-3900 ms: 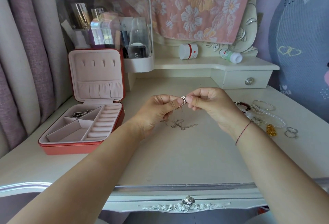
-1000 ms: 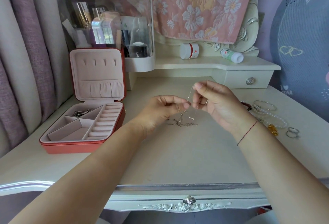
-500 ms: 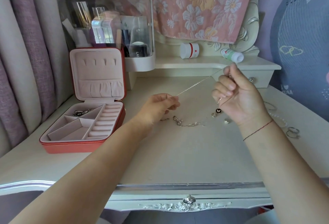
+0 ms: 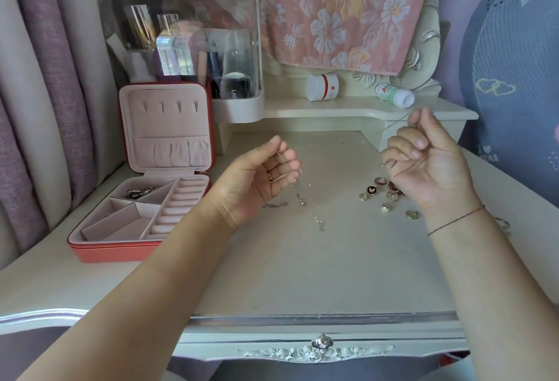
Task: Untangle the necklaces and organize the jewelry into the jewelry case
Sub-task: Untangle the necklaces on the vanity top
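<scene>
My left hand (image 4: 257,181) is turned palm up above the dressing table, fingers curled around a thin silver necklace chain (image 4: 298,191). A small pendant hangs from the chain just over the tabletop. My right hand (image 4: 423,165) is raised at the right, pinching another thin stretch of chain with its fingers curled. More silver chain (image 4: 276,205) and a small pendant (image 4: 319,224) lie on the table between my hands. The open red jewelry case (image 4: 90,252), lined in pink, stands at the left with a silver piece (image 4: 139,193) in its back left compartment.
Loose earrings and rings (image 4: 372,190) lie under my right hand. A clear cosmetics box (image 4: 187,47) stands behind the case. A white jar (image 4: 322,87) and a small bottle (image 4: 394,94) lie on the raised shelf. Curtains hang at the left.
My hands have drawn apart. The right one went up and to the right with a chain, the left one turned palm up. The chain that was taut half a second ago now hangs slack.
</scene>
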Motion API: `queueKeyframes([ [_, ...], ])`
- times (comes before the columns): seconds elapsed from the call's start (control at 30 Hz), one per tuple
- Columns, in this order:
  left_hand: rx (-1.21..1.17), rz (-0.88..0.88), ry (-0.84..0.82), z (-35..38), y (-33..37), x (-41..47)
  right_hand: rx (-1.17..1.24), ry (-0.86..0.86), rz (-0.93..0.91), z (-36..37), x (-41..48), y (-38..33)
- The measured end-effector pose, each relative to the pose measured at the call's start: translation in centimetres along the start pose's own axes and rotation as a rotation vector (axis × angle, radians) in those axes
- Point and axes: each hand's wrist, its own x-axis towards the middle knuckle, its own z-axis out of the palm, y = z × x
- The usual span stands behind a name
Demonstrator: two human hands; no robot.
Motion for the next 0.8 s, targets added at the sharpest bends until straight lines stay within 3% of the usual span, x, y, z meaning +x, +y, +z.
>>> queueKeyframes([
  [0.17, 0.023, 0.013, -0.067, 0.2, -0.3, 0.0, -0.507, 0.119, 0.1, 0.6, -0.3, 2.1],
  [0.37, 0.016, 0.039, -0.119, 0.1, -0.3, -0.1, -1.192, 0.059, -0.006, 0.8, -0.9, 4.5],
  [0.6, 0.016, 0.031, -0.192, -0.1, -0.3, -0.3, -1.581, -0.034, 0.043, 0.0, -0.8, 5.5],
  [0.7, 0.033, 0.028, -0.197, -0.2, -0.3, -0.2, -1.556, -0.071, -0.018, 0.4, -1.0, 5.5],
  [0.8, 0.036, 0.032, -0.192, -0.2, -0.3, -0.1, -1.541, -0.167, 0.047, 1.1, -1.6, 5.6],
])
